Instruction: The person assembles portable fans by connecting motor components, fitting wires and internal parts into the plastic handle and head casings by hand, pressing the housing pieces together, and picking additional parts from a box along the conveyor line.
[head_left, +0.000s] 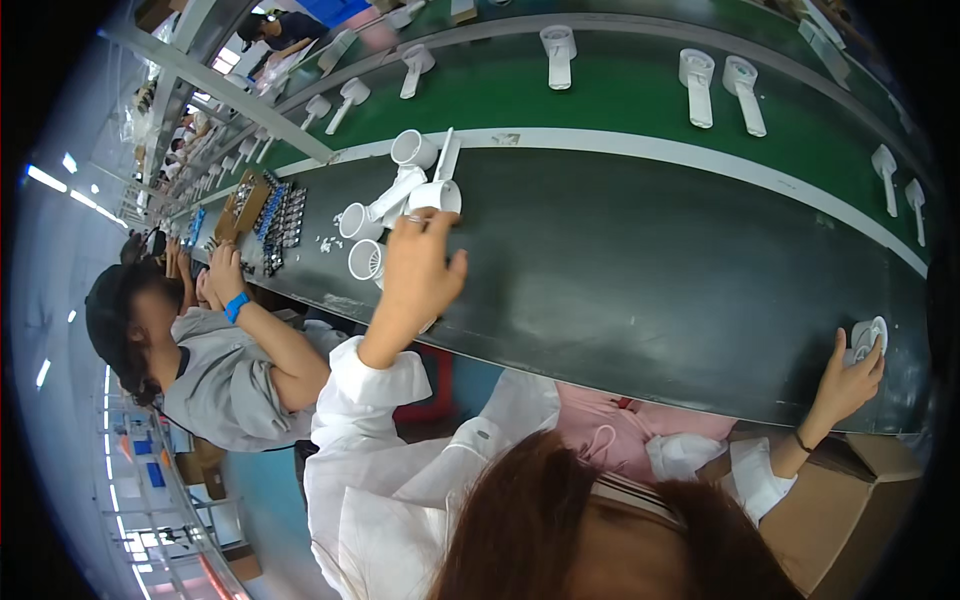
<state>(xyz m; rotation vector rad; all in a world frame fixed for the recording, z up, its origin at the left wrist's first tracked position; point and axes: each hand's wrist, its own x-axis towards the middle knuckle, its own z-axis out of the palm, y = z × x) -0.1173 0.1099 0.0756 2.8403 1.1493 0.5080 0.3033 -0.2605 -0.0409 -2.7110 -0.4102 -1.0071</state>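
Note:
My left hand (418, 275) reaches over a cluster of white plastic parts, thumb spread apart from the fingers. Its fingertips overlap the rim of a white round-headed part with a handle (436, 197); whether they touch is unclear. Beside it lie another round-headed part (412, 150), a white cup-shaped part (358, 222) and, close to my wrist, one with a slotted inside (366, 260). At the far right of the dark bench (620, 270), my right hand (850, 378) has its fingers around a small white round plastic part (870, 335).
Beyond a pale rail, a green conveyor belt (620, 100) carries several white handled parts. A co-worker (220, 370) sits at the left near rows of small metallic-and-blue parts (280, 220) and a cardboard box (240, 205). An open carton (840, 510) stands below my right arm.

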